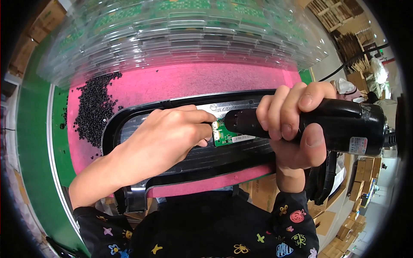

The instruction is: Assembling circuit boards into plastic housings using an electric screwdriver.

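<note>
A black plastic housing (129, 108) lies across the front of the pink mat, its long shallow inside facing up. In its middle sits a small green circuit board (221, 139) with white connectors and a pale label strip. My right hand (297, 120) is wrapped round a thick black electric screwdriver (340, 116), held nearly level with its nose over the board's upper edge. The screwdriver's tip is hidden. At the board's left end, my left hand (172, 133) has thumb and fingers pinched together; whatever is between the fingertips is too small to make out.
Many small black screws (92, 107) are heaped on the pink mat (206, 77) at left. Stacked clear plastic trays (185, 43) with green circuit boards stand across the back. A black cable (352, 58) hangs at the right; cardboard boxes (363, 172) lie beyond the table.
</note>
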`<act>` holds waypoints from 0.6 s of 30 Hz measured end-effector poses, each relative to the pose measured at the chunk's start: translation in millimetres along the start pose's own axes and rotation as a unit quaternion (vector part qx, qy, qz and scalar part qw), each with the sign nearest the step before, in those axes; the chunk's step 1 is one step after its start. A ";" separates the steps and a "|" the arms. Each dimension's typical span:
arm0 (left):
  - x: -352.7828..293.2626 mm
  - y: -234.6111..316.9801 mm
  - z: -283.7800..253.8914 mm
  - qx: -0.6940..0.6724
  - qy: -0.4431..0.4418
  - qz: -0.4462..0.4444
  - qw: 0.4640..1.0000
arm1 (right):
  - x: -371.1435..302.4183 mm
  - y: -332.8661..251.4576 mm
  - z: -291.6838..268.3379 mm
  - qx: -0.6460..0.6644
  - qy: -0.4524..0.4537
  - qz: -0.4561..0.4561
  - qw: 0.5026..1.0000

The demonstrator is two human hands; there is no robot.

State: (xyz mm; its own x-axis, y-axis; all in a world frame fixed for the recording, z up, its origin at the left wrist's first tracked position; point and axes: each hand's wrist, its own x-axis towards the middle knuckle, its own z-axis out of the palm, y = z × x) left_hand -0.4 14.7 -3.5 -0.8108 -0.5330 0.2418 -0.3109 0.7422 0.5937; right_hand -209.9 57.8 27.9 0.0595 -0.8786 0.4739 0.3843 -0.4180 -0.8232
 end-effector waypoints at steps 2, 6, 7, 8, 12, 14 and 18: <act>0.7 0.1 0.2 -0.001 -0.010 -0.005 1.000 | 1.7 0.1 -0.4 -0.010 -0.005 -0.004 1.000; -1.1 -1.6 0.2 0.000 -0.005 0.005 1.000 | 9.5 1.5 1.0 -0.039 0.021 0.004 0.999; -2.8 -1.8 0.0 0.002 0.004 0.003 1.000 | 9.6 -3.4 7.4 -0.061 0.057 -0.018 0.996; -2.5 -1.5 0.2 0.002 0.012 0.004 1.000 | 11.6 -11.1 1.4 -0.049 0.033 -0.029 0.998; -1.9 -2.4 -1.3 0.011 0.006 0.002 1.000 | 2.2 -39.0 -21.1 -0.075 0.001 -0.029 0.997; -2.7 -3.0 -1.8 0.014 0.005 0.001 1.000 | -5.7 -35.3 -26.4 -0.093 0.005 -0.030 0.995; -1.9 -2.2 -2.0 0.008 -0.003 0.010 1.000 | -12.7 -30.4 -30.5 -0.099 0.043 -0.029 0.994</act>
State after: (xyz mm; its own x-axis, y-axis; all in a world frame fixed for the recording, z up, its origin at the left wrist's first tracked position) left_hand 2.9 13.2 -3.7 -0.8194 -0.5164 0.2488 -0.3032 0.7589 0.5764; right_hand -250.4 74.7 37.3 -0.0391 -0.8643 0.5015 0.1949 -0.4988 -0.8445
